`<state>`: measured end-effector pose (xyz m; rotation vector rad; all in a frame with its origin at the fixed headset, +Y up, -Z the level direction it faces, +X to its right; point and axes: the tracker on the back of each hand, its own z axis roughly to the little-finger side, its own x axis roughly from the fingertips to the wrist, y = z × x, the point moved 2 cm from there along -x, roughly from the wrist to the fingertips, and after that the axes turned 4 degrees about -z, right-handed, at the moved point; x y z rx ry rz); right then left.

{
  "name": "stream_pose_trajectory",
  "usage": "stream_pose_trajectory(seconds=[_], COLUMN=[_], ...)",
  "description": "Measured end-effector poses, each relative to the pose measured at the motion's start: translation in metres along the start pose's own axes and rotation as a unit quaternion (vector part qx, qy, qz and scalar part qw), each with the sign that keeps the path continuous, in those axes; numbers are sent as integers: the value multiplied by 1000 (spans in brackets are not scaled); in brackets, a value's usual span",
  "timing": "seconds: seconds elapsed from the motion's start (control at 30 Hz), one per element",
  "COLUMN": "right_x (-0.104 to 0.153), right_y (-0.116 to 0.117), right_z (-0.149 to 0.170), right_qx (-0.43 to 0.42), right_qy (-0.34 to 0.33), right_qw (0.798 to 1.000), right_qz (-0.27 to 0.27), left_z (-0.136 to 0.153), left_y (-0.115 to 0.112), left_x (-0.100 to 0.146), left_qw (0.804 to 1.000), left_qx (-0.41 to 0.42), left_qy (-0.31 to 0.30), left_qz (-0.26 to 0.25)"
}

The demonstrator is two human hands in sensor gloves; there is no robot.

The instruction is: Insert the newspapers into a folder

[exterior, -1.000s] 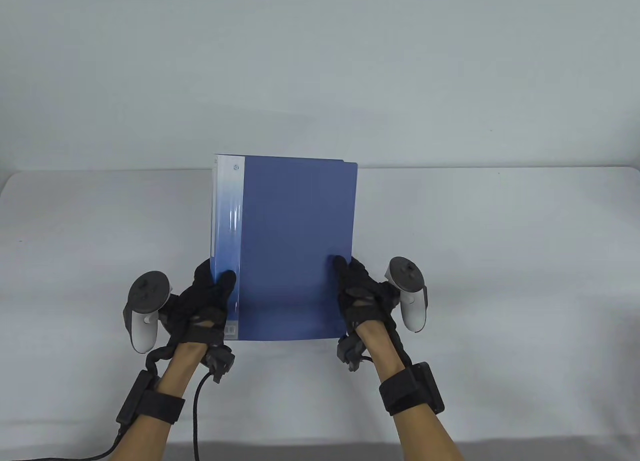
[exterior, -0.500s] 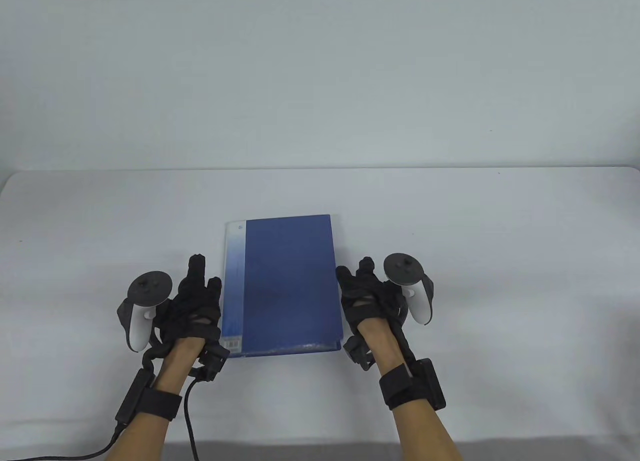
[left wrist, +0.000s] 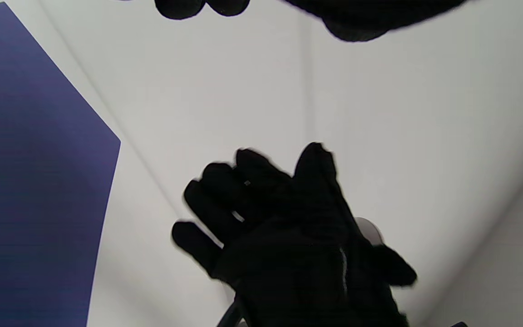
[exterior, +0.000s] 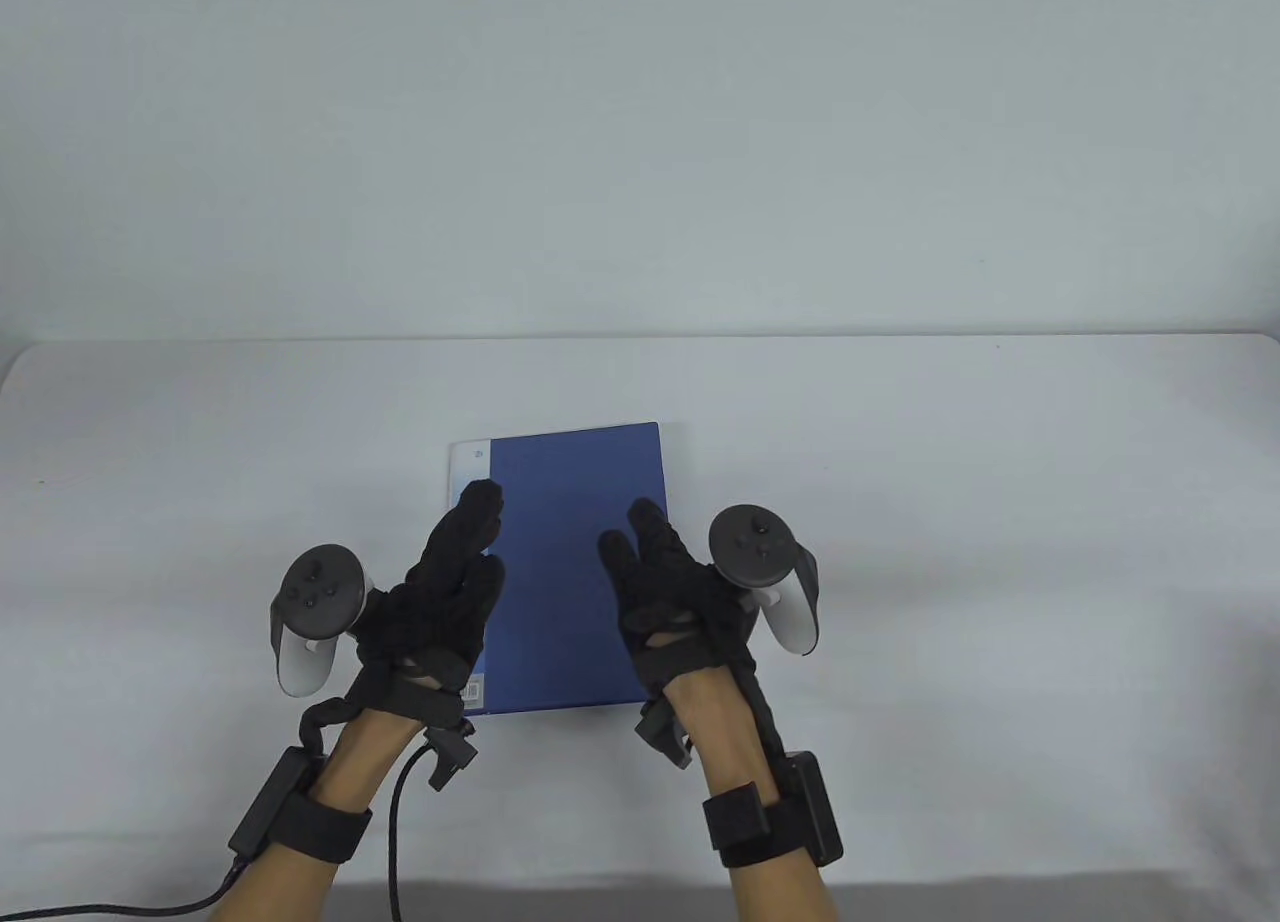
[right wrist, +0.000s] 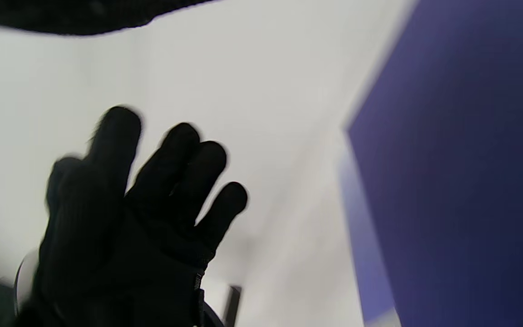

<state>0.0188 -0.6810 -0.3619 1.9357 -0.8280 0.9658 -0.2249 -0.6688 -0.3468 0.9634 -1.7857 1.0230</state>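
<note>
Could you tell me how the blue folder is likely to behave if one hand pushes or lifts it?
The blue folder lies flat and closed on the white table, so it should slide rather than roll or tip. Its smooth, slightly glossy cover may feel slippery. It looks thin, so probably light, and might flex if lifted by one corner.

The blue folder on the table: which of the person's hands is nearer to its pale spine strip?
Left. The left hand lies over the blue folder along the pale spine strip, on its left edge. The right hand is over the folder's right part, away from the strip.
</note>
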Motion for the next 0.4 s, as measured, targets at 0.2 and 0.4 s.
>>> stream_pose_trajectory(seconds=[0.2,0.4], right_x=[6,4], right_y=[3,13], right_z=[-8,-5], right_qx=[145,146], right_qy=[11,5], right_qw=[989,987], right_qz=[-31,-66], left_z=[4,-2], left_y=[-1,7], left_x=[-2,2], left_qw=[1000,1000], left_qx=[22,17], left_qy=[5,-3], left_qz=[14,1])
